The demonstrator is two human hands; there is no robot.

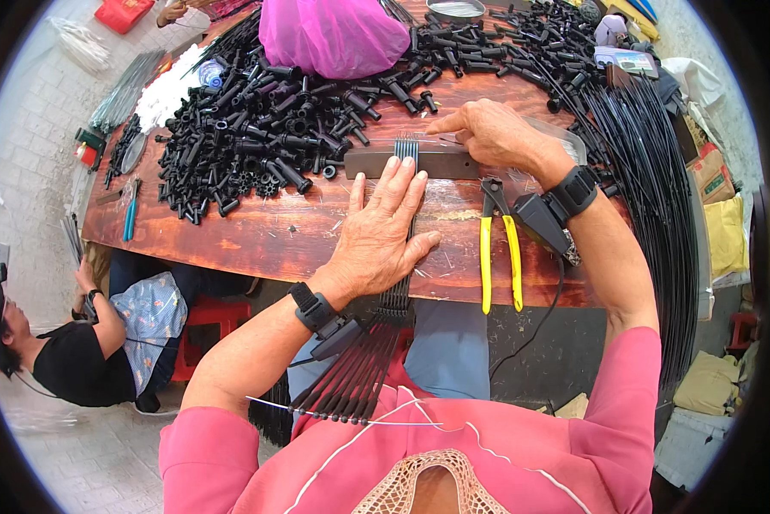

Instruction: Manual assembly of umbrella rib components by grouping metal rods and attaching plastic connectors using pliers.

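My left hand lies flat, fingers stretched, over a row of thin black rods like umbrella ribs. Their upper ends rest side by side across a dark bar-shaped block. Toward me the rods fan out over my lap, with a thin pale wire at their knobbed ends. Over the block's right end is my right hand, index finger pointing left and the others curled. A thin wire seems to run from its fingertips past the rod tips. Yellow-handled pliers lie on the table below the right hand.
Black plastic tubes are heaped across the wooden table, beside a purple bag. Long black rods hang over the right edge. Blue-handled pliers lie left. Another person sits at the left.
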